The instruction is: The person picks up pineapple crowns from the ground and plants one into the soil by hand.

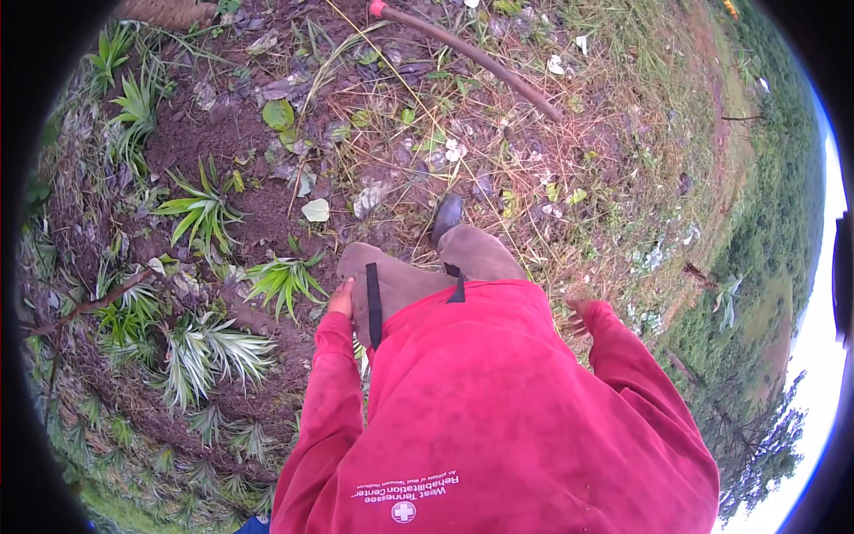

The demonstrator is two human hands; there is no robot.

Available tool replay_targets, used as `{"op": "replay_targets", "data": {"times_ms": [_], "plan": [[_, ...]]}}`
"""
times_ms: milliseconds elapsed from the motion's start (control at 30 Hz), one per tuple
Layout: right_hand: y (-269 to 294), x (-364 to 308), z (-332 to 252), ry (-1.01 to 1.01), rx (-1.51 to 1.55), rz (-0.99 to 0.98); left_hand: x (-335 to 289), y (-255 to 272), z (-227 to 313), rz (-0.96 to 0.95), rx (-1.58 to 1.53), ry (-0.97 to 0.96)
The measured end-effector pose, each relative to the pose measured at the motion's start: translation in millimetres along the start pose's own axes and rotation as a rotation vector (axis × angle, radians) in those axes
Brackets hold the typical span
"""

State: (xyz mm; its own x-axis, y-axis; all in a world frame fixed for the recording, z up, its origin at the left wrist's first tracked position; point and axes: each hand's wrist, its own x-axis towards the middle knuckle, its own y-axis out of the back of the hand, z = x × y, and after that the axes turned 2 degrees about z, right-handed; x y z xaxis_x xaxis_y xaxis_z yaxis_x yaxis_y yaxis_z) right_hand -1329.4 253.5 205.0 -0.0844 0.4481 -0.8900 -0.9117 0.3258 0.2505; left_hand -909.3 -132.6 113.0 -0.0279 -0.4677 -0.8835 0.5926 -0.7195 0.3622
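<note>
My left hand [342,296] hangs beside my left trouser leg, its fingers stretched along the brown cloth, and I see nothing in it. On the other side, my right hand [578,317] hangs loosely away from my body with its fingers apart and holds nothing. Closest to the left hand grows a spiky green plant [286,283] that looks like a young pineapple plant. My brown trousers [400,287] have black straps, and one dark boot [448,218] shows ahead of them.
A long wooden pole [480,58] with a red end lies on the ground ahead. More spiky plants [203,212] stand in dark soil to the left. Dry grass and leaf litter [534,178] cover the ground ahead and right. A thin branch [93,303] crosses the left side.
</note>
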Motion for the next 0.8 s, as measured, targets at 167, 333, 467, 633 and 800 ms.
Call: {"op": "replay_targets", "data": {"times_ms": [167,333,467,633,800], "plan": [[37.8,51.2,47.9,0.121,0.104,-0.06,25.2,-51.4,80.2,-0.065,-0.295,-0.236],[14.7,91.5,-41.7,0.479,0.132,-0.328,-27.1,-104.6,224.4,-0.204,0.27,-0.56],[28.1,173.7,-91.1,0.707,-0.031,-0.555,-29.2,-111.6,253.3,-0.48,-0.118,-0.455],[95.2,5.0,-154.0,0.365,-0.094,-0.221,-17.6,-161.5,297.7,-0.39,0.401,-0.214],[148.1,118.8,-214.7,0.822,-1.035,-0.079,51.0,-246.7,349.0,-0.381,0.331,-0.239]]}}
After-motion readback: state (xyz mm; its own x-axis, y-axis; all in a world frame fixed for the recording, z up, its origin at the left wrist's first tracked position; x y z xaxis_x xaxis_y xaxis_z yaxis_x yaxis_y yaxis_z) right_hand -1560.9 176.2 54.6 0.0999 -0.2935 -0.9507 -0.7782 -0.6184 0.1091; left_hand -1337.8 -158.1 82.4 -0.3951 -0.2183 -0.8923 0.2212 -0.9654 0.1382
